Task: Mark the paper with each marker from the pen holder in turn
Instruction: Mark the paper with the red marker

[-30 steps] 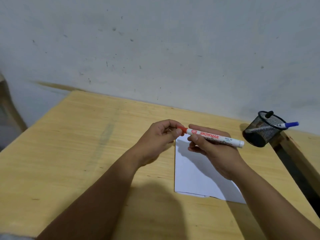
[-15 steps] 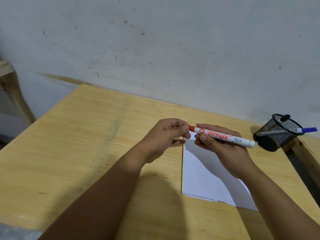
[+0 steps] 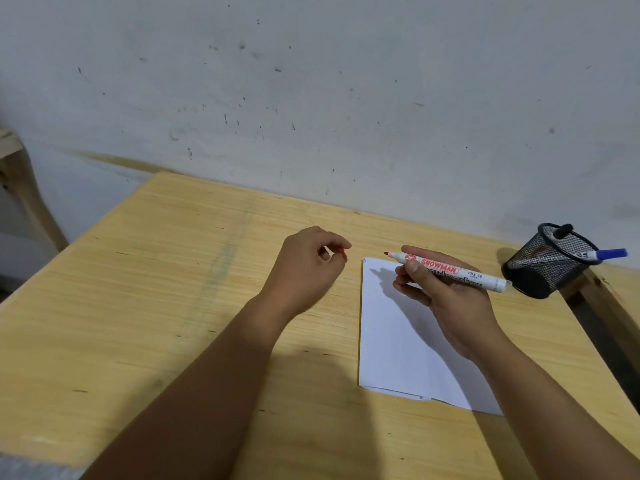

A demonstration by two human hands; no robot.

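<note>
Red marker (image 3: 457,273), white barrel with red "SNOWMAN" print, lies nearly level in the air above the top end of the paper (image 3: 398,341), uncapped, red nib pointing left and just past the paper's top-left corner, not touching the sheet. Right hand (image 3: 450,299) holds it: thumb pressed on the near side of the barrel close behind the nib end, the other fingers (image 3: 408,292) curled under and behind the barrel, so the nib and the rear end of the barrel both project free of the grip. Left hand (image 3: 308,268) sits to the left of the nib, apart from it, above bare table; its fingers are closed, thumb and forefinger pinched on a small red piece, the red cap (image 3: 343,254), of which only a sliver shows. Paper is white, lying flat on the table (image 3: 173,289), long edge running away from the viewer; a second edge shows at its near end, whether a fold or a second sheet cannot be told. Right forearm crosses over the paper's near right part. Black mesh pen holder (image 3: 547,261) stands on the table to the right of the marker's rear end, near but apart, tilted in view; a blue-capped marker (image 3: 602,253) sticks out over its rim to the right, and a black-capped one (image 3: 562,230) shows at the rim. Grey speckled wall (image 3: 311,98) behind the table.
</note>
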